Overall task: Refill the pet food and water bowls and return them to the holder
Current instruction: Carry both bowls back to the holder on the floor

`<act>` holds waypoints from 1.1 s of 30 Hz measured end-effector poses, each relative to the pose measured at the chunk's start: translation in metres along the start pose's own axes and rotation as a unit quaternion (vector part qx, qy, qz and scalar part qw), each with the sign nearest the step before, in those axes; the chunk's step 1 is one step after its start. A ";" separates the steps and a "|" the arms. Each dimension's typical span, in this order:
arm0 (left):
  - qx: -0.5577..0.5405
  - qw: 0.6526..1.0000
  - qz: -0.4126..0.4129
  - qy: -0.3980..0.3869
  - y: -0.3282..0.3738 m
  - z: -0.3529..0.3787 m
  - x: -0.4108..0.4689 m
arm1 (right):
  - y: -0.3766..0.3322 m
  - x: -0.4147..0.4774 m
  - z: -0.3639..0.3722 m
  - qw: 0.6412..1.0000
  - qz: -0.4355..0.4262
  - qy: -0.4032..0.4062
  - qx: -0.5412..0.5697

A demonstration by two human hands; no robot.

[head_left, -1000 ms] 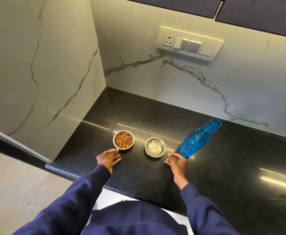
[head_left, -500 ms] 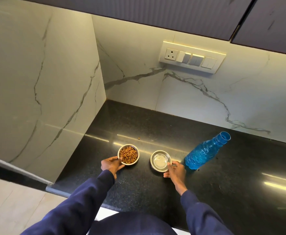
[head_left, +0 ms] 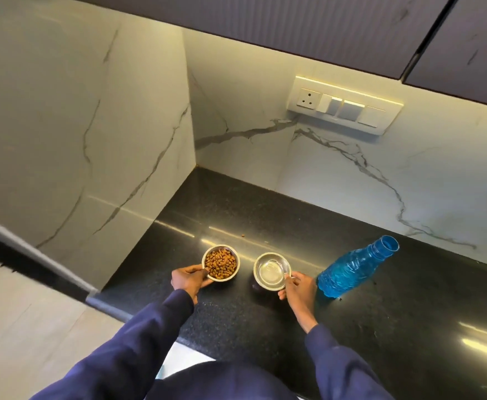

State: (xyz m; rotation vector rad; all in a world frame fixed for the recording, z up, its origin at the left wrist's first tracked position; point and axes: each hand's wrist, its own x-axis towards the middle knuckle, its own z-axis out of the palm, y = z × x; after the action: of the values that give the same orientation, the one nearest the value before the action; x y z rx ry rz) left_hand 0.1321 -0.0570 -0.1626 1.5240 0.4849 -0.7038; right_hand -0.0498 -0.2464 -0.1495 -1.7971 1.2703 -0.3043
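left hand point(head_left: 188, 280) gripping the rim of a steel food bowl point(head_left: 220, 263) full of kibble, right hand point(head_left: 298, 288) pinching the water bowl point(head_left: 271, 271) rim, both over the black counter point(head_left: 395, 307), open blue bottle point(head_left: 354, 267) just right of the right hand

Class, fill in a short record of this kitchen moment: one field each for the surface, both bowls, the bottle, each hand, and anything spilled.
surface: black speckled countertop
food bowl: steel bowl holding brown kibble
water bowl: steel bowl holding clear water, right of the food bowl
bottle: blue plastic bottle, uncapped, right of both bowls
left hand: gripping the food bowl's rim
right hand: gripping the water bowl's rim
spilled: one stray kibble piece behind the bowls
holder: not in view
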 end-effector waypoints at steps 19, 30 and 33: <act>-0.321 0.910 0.044 0.261 -0.103 -0.216 -0.129 | -0.069 -0.091 0.121 0.914 -0.245 -0.319 -0.048; -0.399 0.833 -0.001 0.382 -0.179 -0.351 -0.134 | -0.067 -0.203 0.266 0.860 -0.249 -0.439 -0.079; -0.412 0.818 -0.016 0.401 -0.200 -0.376 -0.121 | -0.050 -0.219 0.302 0.852 -0.249 -0.449 -0.100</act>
State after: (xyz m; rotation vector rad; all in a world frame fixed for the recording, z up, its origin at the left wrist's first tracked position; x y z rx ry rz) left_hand -0.0386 0.3455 -0.2307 0.8930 1.2634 0.2056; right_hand 0.0752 0.1006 -0.2243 -2.0378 0.1664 0.3903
